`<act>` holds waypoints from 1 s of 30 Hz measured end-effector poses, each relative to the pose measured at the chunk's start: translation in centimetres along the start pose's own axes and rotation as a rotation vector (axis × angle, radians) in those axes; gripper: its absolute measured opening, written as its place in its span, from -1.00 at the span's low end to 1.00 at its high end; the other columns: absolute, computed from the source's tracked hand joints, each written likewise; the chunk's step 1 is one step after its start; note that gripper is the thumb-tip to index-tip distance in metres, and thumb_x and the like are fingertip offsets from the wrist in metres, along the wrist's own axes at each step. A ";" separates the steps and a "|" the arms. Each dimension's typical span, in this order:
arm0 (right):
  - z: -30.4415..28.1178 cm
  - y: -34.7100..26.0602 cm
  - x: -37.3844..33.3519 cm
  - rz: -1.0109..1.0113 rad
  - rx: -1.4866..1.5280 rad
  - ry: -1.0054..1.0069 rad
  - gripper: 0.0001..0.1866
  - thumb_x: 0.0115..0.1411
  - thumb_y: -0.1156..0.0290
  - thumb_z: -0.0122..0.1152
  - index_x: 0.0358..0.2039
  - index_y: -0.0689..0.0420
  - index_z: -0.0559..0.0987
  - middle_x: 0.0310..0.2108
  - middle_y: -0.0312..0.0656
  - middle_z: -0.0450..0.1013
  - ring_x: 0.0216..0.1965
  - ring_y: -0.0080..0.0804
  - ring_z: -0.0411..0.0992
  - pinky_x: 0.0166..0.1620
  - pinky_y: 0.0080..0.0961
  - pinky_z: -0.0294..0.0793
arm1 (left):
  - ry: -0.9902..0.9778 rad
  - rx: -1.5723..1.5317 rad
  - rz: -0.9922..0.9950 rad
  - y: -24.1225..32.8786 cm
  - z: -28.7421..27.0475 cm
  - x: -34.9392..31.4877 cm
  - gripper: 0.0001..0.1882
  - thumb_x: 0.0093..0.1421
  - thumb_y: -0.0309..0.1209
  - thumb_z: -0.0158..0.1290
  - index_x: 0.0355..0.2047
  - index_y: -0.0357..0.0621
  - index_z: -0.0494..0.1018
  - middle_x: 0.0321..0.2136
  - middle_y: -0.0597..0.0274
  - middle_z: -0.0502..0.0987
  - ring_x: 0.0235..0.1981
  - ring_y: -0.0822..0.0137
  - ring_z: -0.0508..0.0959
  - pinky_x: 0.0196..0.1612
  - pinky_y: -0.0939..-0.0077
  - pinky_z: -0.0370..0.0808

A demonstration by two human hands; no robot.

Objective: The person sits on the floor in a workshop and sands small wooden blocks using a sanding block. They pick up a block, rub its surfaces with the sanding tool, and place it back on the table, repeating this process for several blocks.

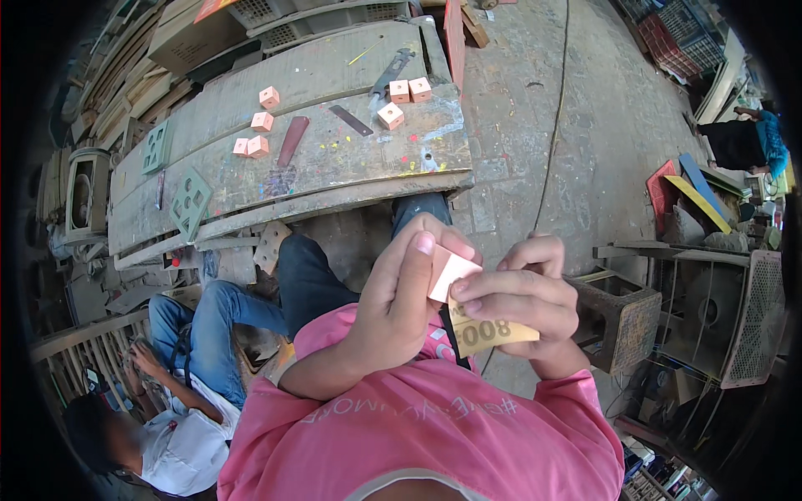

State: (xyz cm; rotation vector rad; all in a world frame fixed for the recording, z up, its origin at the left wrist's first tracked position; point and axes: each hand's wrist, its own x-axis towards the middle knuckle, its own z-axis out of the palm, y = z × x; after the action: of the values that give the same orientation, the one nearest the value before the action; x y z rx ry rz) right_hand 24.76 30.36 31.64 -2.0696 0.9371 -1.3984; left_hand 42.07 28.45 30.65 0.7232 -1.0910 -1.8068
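In front of my chest, my left hand (399, 292) grips a small pale pink wooden cube (451, 275), with the thumb along its near side. A curved piece of yellow sandpaper (497, 334), printed on its back, is pinched in my right hand (530, 296). Those right fingertips meet the cube's right side, so the contact between paper and wood is partly hidden. On the bench beyond lie more such cubes, several at the left, one of them this cube (261, 122), and three at the right, among them this cube (390, 115).
A paint-spotted wooden bench (225, 117) holds a maroon strip (292, 140), a dark metal strip (351, 120), a dark tool (391, 77) and green plates with holes (190, 202). Another person (180, 434) sits at my left. A metal frame (718, 309) stands at the right.
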 end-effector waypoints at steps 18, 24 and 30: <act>2.4 0.0 -2.6 0.162 0.553 0.470 -0.86 0.28 0.35 0.08 -0.27 0.12 0.55 -0.21 -0.15 0.57 -0.17 -0.39 0.32 -0.04 -0.35 0.25 | 0.163 0.100 0.516 -2.1 0.4 1.2 -0.63 0.31 -0.28 -0.01 -0.02 -0.23 0.19 -0.14 -0.06 0.38 -0.23 0.22 0.46 -0.19 0.34 0.45; 0.3 0.8 -2.8 0.226 0.762 0.818 -0.81 0.27 0.42 0.09 -0.15 0.20 0.51 -0.22 -0.07 0.49 -0.13 -0.30 0.34 0.05 -0.28 0.24 | -0.086 -0.079 0.430 -1.2 -1.1 1.2 -0.68 0.29 -0.38 0.01 -0.01 -0.23 0.25 -0.07 -0.01 0.39 -0.14 0.16 0.55 -0.11 0.31 0.54; 1.1 0.6 -2.9 0.354 0.760 0.740 -0.82 0.24 0.47 0.11 -0.19 0.30 0.51 -0.34 0.03 0.48 -0.20 -0.26 0.38 -0.04 -0.32 0.32 | -0.123 -0.634 0.047 -0.9 -0.9 0.8 -0.61 0.34 -0.17 -0.13 0.01 -0.16 0.15 -0.08 -0.12 0.29 -0.03 -0.08 0.52 0.00 0.11 0.58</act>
State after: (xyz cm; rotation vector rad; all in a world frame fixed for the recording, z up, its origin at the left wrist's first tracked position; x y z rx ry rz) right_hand 24.90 32.18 29.06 -0.7918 0.7834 -1.9415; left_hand 42.10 27.61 29.38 0.2053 -0.5401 -2.0188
